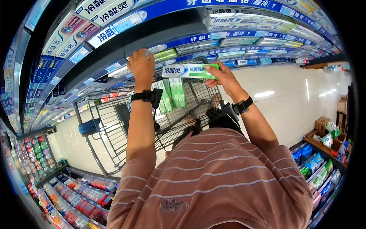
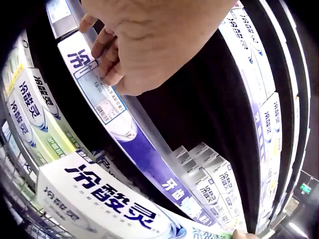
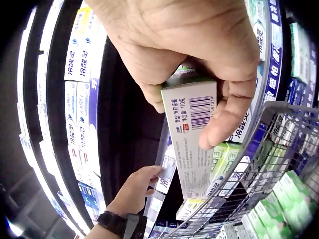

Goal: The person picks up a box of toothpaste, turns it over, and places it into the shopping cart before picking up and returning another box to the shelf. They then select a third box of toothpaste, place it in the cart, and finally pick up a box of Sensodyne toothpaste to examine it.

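Observation:
My right hand (image 1: 225, 79) grips a white and green toothpaste box (image 1: 179, 71) by one end, thumb on one side and fingers on the other. In the right wrist view, the barcode face of that box (image 3: 192, 134) shows. At the shelf edge, the fingertips of my left hand (image 1: 141, 68) touch a price tag (image 2: 102, 97) on the blue and white strip, fingers slightly bent. The dark shelf space behind that tag has several toothpaste boxes (image 2: 214, 179) farther along.
A wire shopping cart (image 1: 110, 133) stands between body and shelves, with several green and white boxes (image 1: 177, 93) inside. Shelves of toothpaste (image 1: 244, 23) curve along the front. Pale floor (image 1: 263, 91) extends right, toward a low display with cardboard boxes (image 1: 322, 124).

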`<action>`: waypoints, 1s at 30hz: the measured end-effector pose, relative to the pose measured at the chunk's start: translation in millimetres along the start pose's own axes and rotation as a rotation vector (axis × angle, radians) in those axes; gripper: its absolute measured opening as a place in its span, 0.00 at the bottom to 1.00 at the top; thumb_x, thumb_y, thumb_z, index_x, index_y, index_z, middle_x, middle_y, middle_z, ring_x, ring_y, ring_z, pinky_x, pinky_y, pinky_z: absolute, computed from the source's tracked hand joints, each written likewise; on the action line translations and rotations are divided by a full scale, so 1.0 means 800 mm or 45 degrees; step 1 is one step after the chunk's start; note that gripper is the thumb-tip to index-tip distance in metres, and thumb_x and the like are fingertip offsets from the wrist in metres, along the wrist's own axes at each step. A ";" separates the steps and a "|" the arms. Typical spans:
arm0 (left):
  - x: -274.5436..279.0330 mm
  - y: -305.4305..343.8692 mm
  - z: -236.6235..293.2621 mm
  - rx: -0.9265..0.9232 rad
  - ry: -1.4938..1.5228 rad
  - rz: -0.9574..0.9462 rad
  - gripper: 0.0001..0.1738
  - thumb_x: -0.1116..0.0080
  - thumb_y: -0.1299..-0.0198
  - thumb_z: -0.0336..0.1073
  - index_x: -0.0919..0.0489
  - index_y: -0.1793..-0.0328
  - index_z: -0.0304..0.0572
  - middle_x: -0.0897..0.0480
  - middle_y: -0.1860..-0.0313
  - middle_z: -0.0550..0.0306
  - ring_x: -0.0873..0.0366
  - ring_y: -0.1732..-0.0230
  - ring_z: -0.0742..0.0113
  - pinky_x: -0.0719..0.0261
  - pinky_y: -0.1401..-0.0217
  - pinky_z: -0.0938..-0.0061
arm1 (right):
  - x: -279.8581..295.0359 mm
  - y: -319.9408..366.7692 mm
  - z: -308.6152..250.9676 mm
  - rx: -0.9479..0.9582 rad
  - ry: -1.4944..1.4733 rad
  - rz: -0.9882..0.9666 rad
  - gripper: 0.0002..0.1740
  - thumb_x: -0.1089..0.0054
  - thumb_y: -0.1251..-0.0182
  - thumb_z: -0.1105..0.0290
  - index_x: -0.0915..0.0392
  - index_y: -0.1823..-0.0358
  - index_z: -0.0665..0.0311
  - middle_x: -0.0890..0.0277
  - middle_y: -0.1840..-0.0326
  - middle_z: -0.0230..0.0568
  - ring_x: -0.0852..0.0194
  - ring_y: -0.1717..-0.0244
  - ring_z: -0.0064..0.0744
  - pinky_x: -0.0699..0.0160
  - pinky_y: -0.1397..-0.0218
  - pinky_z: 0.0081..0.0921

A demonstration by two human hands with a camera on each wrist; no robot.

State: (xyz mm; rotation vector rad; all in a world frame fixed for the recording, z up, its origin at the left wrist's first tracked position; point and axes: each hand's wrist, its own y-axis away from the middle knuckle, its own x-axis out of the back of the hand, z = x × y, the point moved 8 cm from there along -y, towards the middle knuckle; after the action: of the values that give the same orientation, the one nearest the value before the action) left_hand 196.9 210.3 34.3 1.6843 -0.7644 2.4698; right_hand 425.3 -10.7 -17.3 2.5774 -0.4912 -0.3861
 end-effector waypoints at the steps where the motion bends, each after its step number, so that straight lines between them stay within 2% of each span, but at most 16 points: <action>1: 0.002 0.001 0.002 -0.083 -0.050 0.050 0.16 0.39 0.38 0.45 0.18 0.46 0.52 0.18 0.42 0.53 0.24 0.39 0.44 0.30 0.37 0.43 | 0.001 0.002 0.000 0.002 -0.005 0.007 0.25 0.33 0.29 0.54 0.28 0.44 0.65 0.20 0.58 0.42 0.13 0.69 0.29 0.14 0.69 0.20; 13: 0.006 0.006 -0.015 -0.088 -0.233 0.194 0.16 0.36 0.41 0.44 0.19 0.51 0.44 0.19 0.49 0.47 0.22 0.47 0.42 0.27 0.41 0.47 | 0.006 0.005 -0.003 0.028 0.002 0.006 0.26 0.33 0.29 0.53 0.29 0.43 0.65 0.20 0.57 0.42 0.14 0.69 0.29 0.14 0.67 0.21; 16: -0.003 -0.002 -0.022 -0.082 -0.275 0.096 0.20 0.39 0.40 0.45 0.18 0.49 0.38 0.20 0.48 0.45 0.24 0.45 0.45 0.30 0.38 0.48 | 0.005 0.005 -0.003 0.035 -0.009 -0.003 0.26 0.34 0.29 0.53 0.29 0.43 0.66 0.20 0.57 0.42 0.14 0.69 0.29 0.14 0.67 0.21; 19: -0.004 -0.010 -0.023 -0.044 -0.239 0.004 0.21 0.41 0.39 0.47 0.15 0.52 0.36 0.20 0.47 0.44 0.23 0.45 0.44 0.29 0.38 0.47 | 0.004 0.005 -0.004 0.035 -0.013 -0.006 0.27 0.34 0.29 0.53 0.29 0.43 0.66 0.21 0.57 0.42 0.14 0.69 0.29 0.14 0.68 0.21; 22: -0.006 -0.006 -0.020 0.046 -0.307 -0.071 0.23 0.41 0.40 0.49 0.14 0.50 0.37 0.20 0.45 0.45 0.24 0.42 0.44 0.31 0.36 0.46 | 0.003 0.003 -0.005 0.039 -0.009 -0.017 0.27 0.34 0.29 0.53 0.29 0.43 0.67 0.20 0.57 0.42 0.14 0.69 0.29 0.14 0.68 0.21; 25: -0.003 0.000 -0.017 0.022 -0.163 -0.021 0.24 0.41 0.39 0.49 0.13 0.47 0.40 0.21 0.43 0.46 0.26 0.39 0.44 0.32 0.33 0.44 | 0.002 0.004 -0.004 0.045 -0.002 -0.024 0.26 0.34 0.29 0.53 0.29 0.43 0.67 0.20 0.57 0.43 0.13 0.69 0.29 0.14 0.68 0.21; 30: -0.011 -0.004 -0.007 0.072 -0.085 -0.106 0.23 0.40 0.39 0.49 0.13 0.46 0.44 0.22 0.40 0.48 0.27 0.36 0.47 0.35 0.30 0.46 | 0.002 0.001 -0.002 0.044 0.003 -0.034 0.27 0.34 0.29 0.53 0.29 0.42 0.67 0.19 0.58 0.44 0.13 0.68 0.30 0.14 0.68 0.21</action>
State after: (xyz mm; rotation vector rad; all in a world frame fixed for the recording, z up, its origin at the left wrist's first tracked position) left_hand 196.2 217.2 25.9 1.7870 -0.6226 2.4128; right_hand 427.2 -11.6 -15.7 2.6195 -0.4667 -0.3869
